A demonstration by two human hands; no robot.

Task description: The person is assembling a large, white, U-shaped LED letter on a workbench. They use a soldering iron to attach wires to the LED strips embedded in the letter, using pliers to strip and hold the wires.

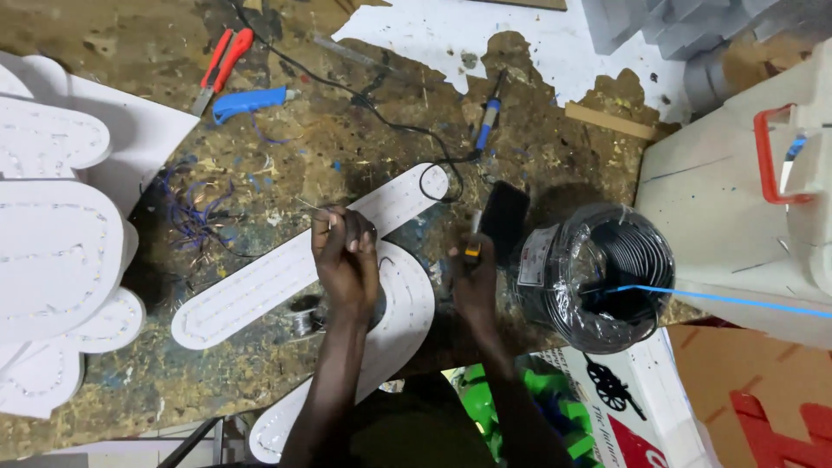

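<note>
Above the white letter panel (pixel 286 277), left hand (pixel 345 260) pinching thin wire (pixel 314 208). Just right, right hand (pixel 475 282) clamped on a small tool (pixel 473 243). Further right, black cable coil (pixel 598 273).

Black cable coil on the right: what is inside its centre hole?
Inside the black cable coil, a blue wire comes out of the dark centre and runs off right. Clear wrap covers the coil; whatever lies beneath it is hidden.

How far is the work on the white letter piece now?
Done: LED dots line the white letter piece around its edge. In hand: the left hand pinches a thin wire over it; the right hand holds a small tool. Left: the soldering iron lies unused.
</note>
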